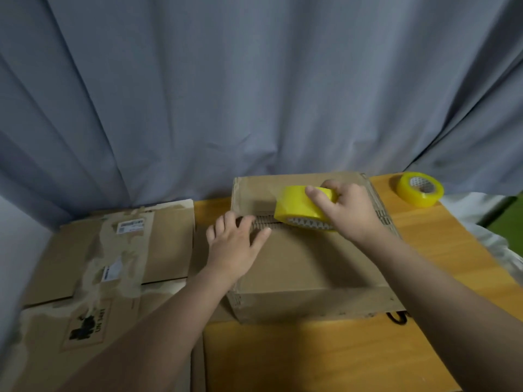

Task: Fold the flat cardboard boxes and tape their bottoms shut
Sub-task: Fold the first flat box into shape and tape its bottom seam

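While pressing the flaps of the box on the tabletop flat with the open, straight-fingered left hand, pull the yellow tape roll gripped in the right hand straight along the middle seam, smoothing firmly behind.

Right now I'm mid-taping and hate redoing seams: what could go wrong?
1. The seam shows a gap with raw corrugated edges; if the left hand pressing the box eases off, the flaps may spread under the tape.
2. The left fingertips lie at the seam beside the tape roll in the right hand; tape could catch them.
3. The spare roll sits near the edge of the table and might get knocked off.
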{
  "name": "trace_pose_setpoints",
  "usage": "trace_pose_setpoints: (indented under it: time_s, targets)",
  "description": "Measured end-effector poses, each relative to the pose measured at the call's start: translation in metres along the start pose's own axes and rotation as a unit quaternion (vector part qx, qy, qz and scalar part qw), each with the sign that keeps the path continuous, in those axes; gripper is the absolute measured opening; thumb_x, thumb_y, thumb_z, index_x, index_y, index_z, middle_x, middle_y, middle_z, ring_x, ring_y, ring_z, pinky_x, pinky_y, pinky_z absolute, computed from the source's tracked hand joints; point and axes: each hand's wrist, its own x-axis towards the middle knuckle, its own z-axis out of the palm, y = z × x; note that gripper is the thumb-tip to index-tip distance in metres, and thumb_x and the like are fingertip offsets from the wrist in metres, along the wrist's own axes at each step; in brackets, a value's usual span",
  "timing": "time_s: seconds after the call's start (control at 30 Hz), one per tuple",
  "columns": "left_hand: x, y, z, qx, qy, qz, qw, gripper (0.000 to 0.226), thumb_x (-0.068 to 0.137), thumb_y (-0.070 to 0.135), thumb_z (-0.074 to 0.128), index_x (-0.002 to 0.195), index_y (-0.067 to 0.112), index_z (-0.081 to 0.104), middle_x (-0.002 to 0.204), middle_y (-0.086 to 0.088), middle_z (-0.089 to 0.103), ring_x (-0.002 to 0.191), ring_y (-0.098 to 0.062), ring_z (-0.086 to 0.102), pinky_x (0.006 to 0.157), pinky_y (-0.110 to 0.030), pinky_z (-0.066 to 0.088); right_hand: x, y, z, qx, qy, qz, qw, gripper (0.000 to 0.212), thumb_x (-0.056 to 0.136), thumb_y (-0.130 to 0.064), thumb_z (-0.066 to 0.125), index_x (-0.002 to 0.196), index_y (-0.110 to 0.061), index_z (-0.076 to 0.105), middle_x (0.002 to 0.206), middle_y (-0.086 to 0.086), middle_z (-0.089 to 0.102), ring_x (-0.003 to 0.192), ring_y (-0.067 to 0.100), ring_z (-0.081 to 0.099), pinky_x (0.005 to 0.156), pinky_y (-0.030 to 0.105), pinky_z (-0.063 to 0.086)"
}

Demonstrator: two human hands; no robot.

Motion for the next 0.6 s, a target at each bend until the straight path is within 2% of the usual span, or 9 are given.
trace_pose_setpoints:
  time_s: [0.07, 0.13, 0.2, 0.27, 0.3, 0.37, 0.47, 0.53, 0.6]
  targets:
    - [0.002, 0.001, -0.013, -0.192, 0.045, -0.001, 0.980, 0.048, 0.095, 0.055, 0.033, 0.118, 0.023, 0.059, 0.118, -0.001, 0.047, 0.120, -0.020, 0.040, 0.104, -0.036, 0.027, 0.003, 0.000, -0.003, -0.006, -0.025, 0.009, 1.000, 0.043, 0.087, -0.054, 0.057, 0.083, -0.012, 0.065, 0.055, 0.003, 0.046, 0.062, 0.023, 0.048, 0.055, 0.029, 0.030]
    - [0.005, 0.006, -0.031, -0.399, 0.106, 0.009, 0.911, 0.039, 0.095, 0.049, 0.045, 0.109, 0.018, 0.063, 0.109, 0.002, 0.056, 0.105, -0.001, 0.053, 0.098, -0.023, 0.040, 0.005, -0.002, -0.004, -0.012, -0.050, 0.006, 0.999, 0.034, 0.089, -0.047, 0.057, 0.085, -0.014, 0.065, 0.057, 0.000, 0.048, 0.066, 0.022, 0.050, 0.059, 0.027, 0.030]
    - [0.009, 0.018, -0.049, -0.537, 0.016, -0.012, 0.843, 0.044, 0.083, 0.055, 0.051, 0.110, 0.021, 0.060, 0.112, 0.006, 0.062, 0.099, 0.007, 0.057, 0.089, -0.013, 0.044, 0.006, -0.005, -0.004, -0.018, -0.056, -0.001, 0.998, 0.031, 0.090, -0.046, 0.057, 0.080, -0.017, 0.061, 0.054, -0.003, 0.046, 0.064, 0.022, 0.048, 0.058, 0.029, 0.029]
    - [0.017, 0.029, -0.056, -0.606, -0.109, -0.056, 0.786, 0.047, 0.075, 0.055, 0.058, 0.105, 0.019, 0.061, 0.106, 0.003, 0.067, 0.096, -0.006, 0.064, 0.082, -0.021, 0.050, 0.007, -0.007, -0.003, -0.025, -0.056, -0.015, 0.998, 0.033, 0.089, -0.046, 0.058, 0.074, -0.017, 0.058, 0.053, -0.002, 0.045, 0.061, 0.023, 0.048, 0.057, 0.032, 0.030]
    - [0.020, 0.033, -0.056, -0.628, -0.135, -0.069, 0.764, 0.035, 0.079, 0.046, 0.062, 0.100, 0.018, 0.061, 0.098, 0.001, 0.068, 0.090, -0.010, 0.065, 0.076, -0.021, 0.051, 0.007, -0.008, -0.003, -0.027, -0.056, -0.022, 0.998, 0.034, 0.089, -0.046, 0.058, 0.071, -0.017, 0.057, 0.053, -0.002, 0.045, 0.060, 0.022, 0.047, 0.057, 0.031, 0.030]
    - [0.024, 0.035, -0.057, -0.658, -0.112, -0.083, 0.740, 0.005, 0.088, 0.018, 0.063, 0.088, 0.014, 0.059, 0.085, -0.003, 0.063, 0.077, -0.011, 0.061, 0.067, -0.017, 0.051, 0.010, -0.009, -0.002, -0.023, -0.056, -0.023, 0.998, 0.035, 0.088, -0.046, 0.059, 0.068, -0.017, 0.056, 0.053, -0.002, 0.044, 0.058, 0.020, 0.046, 0.057, 0.030, 0.031]
    - [0.026, 0.036, -0.059, -0.663, -0.065, -0.077, 0.741, 0.014, 0.090, 0.003, 0.059, 0.080, 0.011, 0.055, 0.077, -0.003, 0.061, 0.072, -0.010, 0.059, 0.067, -0.016, 0.053, 0.013, -0.001, -0.005, 0.027, -0.075, -0.030, 0.996, 0.035, 0.082, -0.053, 0.065, 0.073, -0.020, 0.058, 0.061, -0.004, 0.052, 0.063, 0.017, 0.051, 0.058, 0.027, 0.037]
    - [0.025, 0.038, -0.061, -0.649, -0.038, -0.080, 0.755, 0.014, 0.092, 0.003, 0.057, 0.079, 0.009, 0.053, 0.078, -0.005, 0.062, 0.071, -0.011, 0.061, 0.065, -0.017, 0.055, 0.009, 0.007, -0.010, 0.071, -0.113, -0.074, 0.988, 0.045, 0.070, -0.058, 0.070, 0.095, -0.022, 0.059, 0.087, -0.010, 0.060, 0.083, 0.009, 0.056, 0.072, 0.020, 0.043]
    - [0.027, 0.036, -0.063, -0.638, -0.016, -0.105, 0.762, 0.013, 0.094, 0.005, 0.054, 0.082, 0.008, 0.053, 0.079, -0.008, 0.063, 0.071, -0.012, 0.063, 0.062, -0.017, 0.055, 0.002, 0.021, -0.009, 0.046, -0.121, -0.113, 0.985, 0.067, 0.064, -0.053, 0.075, 0.119, -0.020, 0.053, 0.109, -0.012, 0.056, 0.103, 0.006, 0.053, 0.085, 0.015, 0.039]
